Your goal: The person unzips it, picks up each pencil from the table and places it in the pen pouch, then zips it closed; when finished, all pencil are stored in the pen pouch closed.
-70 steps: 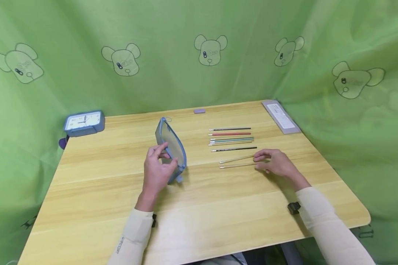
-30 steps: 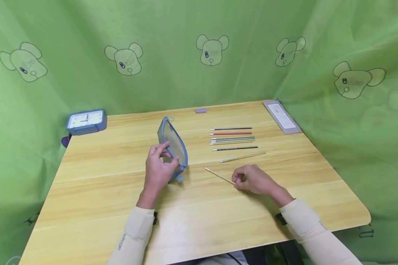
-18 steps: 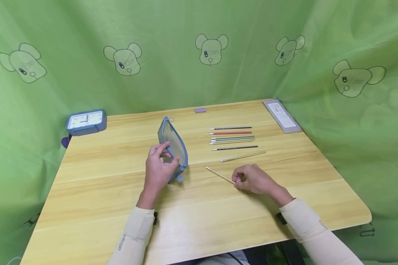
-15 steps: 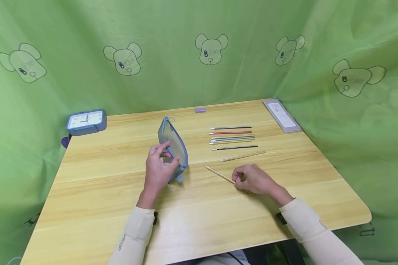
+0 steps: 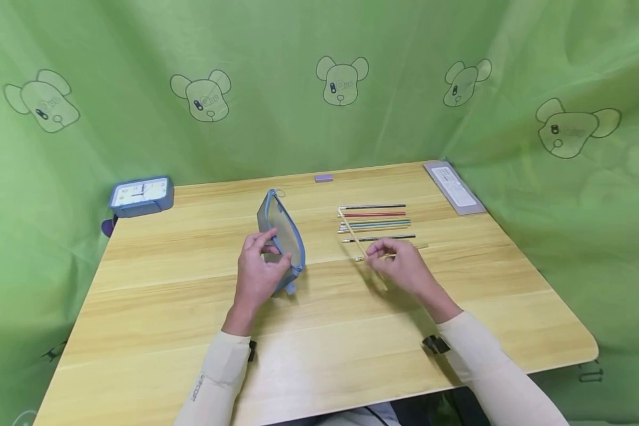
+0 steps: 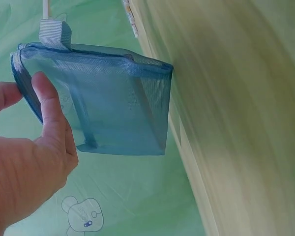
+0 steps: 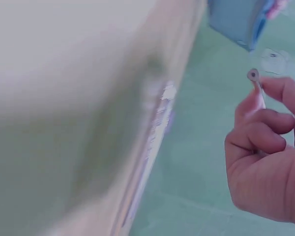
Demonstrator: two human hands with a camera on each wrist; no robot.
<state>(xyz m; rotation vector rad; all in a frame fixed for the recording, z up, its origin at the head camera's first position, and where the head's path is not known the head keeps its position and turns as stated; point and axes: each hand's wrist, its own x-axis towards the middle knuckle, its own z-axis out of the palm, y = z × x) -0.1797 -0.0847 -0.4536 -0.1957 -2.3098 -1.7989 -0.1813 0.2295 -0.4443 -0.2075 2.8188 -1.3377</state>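
A blue mesh zip pouch (image 5: 287, 242) stands unzipped left of the table's middle, its mouth facing right. My left hand (image 5: 258, 266) pinches the near edge of that mouth between thumb and fingers; the left wrist view shows the same mesh pouch (image 6: 118, 103) from the side. Between its thumb and fingertips my right hand (image 5: 399, 263) holds a natural-wood pencil (image 5: 354, 234), lifted and slanting toward the far left. The right wrist view shows the unsharpened end of the pencil (image 7: 253, 74) poking past my fingers. Another wooden pencil (image 5: 419, 246) lies partly hidden behind that hand.
Several pencils lie in a row beyond my right hand, among them a red pencil (image 5: 378, 214) and a black pencil (image 5: 389, 238). A purple eraser (image 5: 323, 177) and a grey flat case (image 5: 454, 188) sit at the back. A blue clock (image 5: 141, 196) stands back left.
My right hand picked up the nearest wooden pencil, drew it toward me and left, then raised it and swung its far end away from me. My left hand keeps holding the pouch.
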